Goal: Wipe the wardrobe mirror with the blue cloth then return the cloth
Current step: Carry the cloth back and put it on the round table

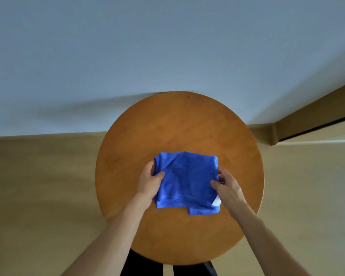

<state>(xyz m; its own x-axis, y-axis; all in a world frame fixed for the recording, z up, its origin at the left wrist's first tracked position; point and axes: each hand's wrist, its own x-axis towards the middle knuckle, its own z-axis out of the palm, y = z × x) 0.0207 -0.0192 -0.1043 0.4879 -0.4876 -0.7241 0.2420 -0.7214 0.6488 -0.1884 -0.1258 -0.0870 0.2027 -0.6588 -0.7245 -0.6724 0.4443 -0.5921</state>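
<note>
A: Round wooden tabletop (179, 120) by a pale wall (127, 46). Where's the blue cloth (187, 182)?
B: Folded, lying between the tabletop's centre and its near edge.
A: And the hands?
B: Left hand (149, 180) pinches its left edge, thumb on top, fingers curled round; right hand (227, 188) pinches the right edge likewise

- The cloth (185, 180) is a strong blue, one plain colour without pattern, with a small white tag (217, 202) at its near right corner.
- The round tabletop (179, 124) is warm orange-brown wood with a faint grain.
- The floor (38, 186) is pale beige-brown, wood-like.
- The wall (127, 46) is a plain light grey-blue.
- The skirting (265, 132) along the wall is tan.
</note>
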